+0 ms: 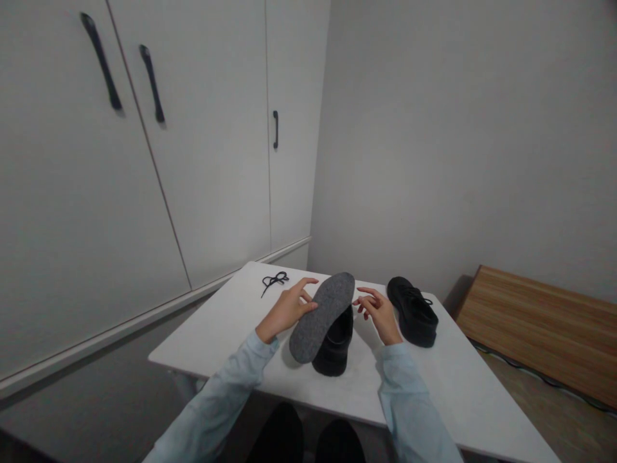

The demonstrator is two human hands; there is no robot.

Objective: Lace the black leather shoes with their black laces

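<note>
A grey felt insole [322, 316] is tilted above a black shoe [333, 352] on the table, hiding much of the shoe's front. My left hand [289, 307] grips the insole's left edge, its thumb at the edge and the index finger stretched out above. On the other side, my right hand [378, 312] has its fingers apart and curled near the insole's right edge, holding nothing. To its right stands the second black shoe [413, 312], with a lace in it. A loose black shoelace [276, 280] lies bundled at the table's back left.
The white table [216, 334] is up near the wall corner. White cupboards [216, 128] with dark handles rise on the left. A wood-grained board [544, 328] is to the right, with a dark cable [535, 373] along its lower edge.
</note>
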